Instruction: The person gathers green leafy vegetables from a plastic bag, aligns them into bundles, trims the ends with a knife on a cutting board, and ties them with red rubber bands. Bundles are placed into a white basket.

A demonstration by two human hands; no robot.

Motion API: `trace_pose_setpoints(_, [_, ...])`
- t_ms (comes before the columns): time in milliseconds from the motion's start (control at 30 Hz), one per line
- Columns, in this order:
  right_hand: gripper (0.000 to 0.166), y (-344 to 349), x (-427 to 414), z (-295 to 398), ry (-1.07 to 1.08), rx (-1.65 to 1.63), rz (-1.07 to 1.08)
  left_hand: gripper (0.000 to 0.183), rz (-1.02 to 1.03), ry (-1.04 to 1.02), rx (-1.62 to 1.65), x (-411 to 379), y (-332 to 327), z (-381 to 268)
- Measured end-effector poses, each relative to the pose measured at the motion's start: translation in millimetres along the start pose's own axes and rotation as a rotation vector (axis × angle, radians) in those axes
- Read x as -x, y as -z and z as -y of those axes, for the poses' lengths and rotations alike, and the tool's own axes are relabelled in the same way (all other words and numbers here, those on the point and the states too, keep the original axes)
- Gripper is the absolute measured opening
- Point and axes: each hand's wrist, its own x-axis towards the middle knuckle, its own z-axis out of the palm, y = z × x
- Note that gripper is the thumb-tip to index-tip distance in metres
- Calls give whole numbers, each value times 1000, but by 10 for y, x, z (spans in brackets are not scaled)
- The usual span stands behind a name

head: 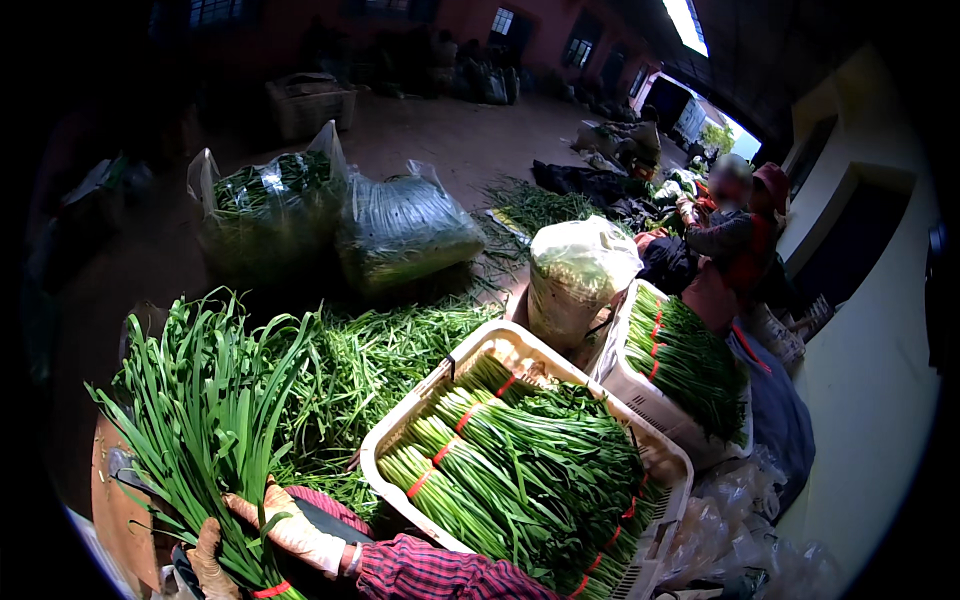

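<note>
A large bunch of garlic chives (pixel 217 397) stands leafy end up at the lower left, with a red band (pixel 271 589) round its stems near the picture's bottom edge. My right hand (pixel 292 525), in a stained pale glove, reaches in from the right and holds the stems above that band. Against the left side of the same bunch is my left hand (pixel 210 562), also gloved, its fingers curled on the stems. Right of my hands, a cream plastic crate (pixel 409 397) holds several bunches of chives (pixel 517 450) tied with red bands.
Loose chives (pixel 375 360) lie heaped behind the crate. Filled plastic bags (pixel 409 225) stand farther back. A second crate (pixel 652 397) holds banded chives near a wrapped bundle (pixel 574 277). Clear plastic bags (pixel 727 525) lie at lower right. Two people (pixel 739 217) sit near the wall.
</note>
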Motion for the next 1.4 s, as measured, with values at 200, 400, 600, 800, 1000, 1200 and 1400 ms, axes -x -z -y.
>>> trace_pose_setpoints(200, [46, -52, 21, 81, -54, 39, 13, 36, 81, -74, 127, 28, 143, 52])
trace_pose_setpoints(400, [42, -104, 33, 149, -81, 26, 23, 43, -4, -58, -89, 65, -30, -82])
trace_pose_setpoints(600, [45, -197, 54, 71, -100, -25, -11, 42, -20, 15, 82, 310, -386, -411])
trace_pose_setpoints(800, [46, -479, 168, 85, -147, -141, -58, 40, 0, 19, 128, 442, -246, -478])
trace_pose_setpoints(1000, [50, -561, 175, -194, -70, -270, -15, 43, -86, 61, 197, 558, -138, -528])
trace_pose_setpoints(1200, [55, -511, 151, -226, -2, 25, -12, 40, -27, 82, 217, 652, -298, -667])
trace_pose_setpoints(1400, [42, -469, 102, -282, -84, -320, -76, 40, -43, 68, 118, 606, -232, -676])
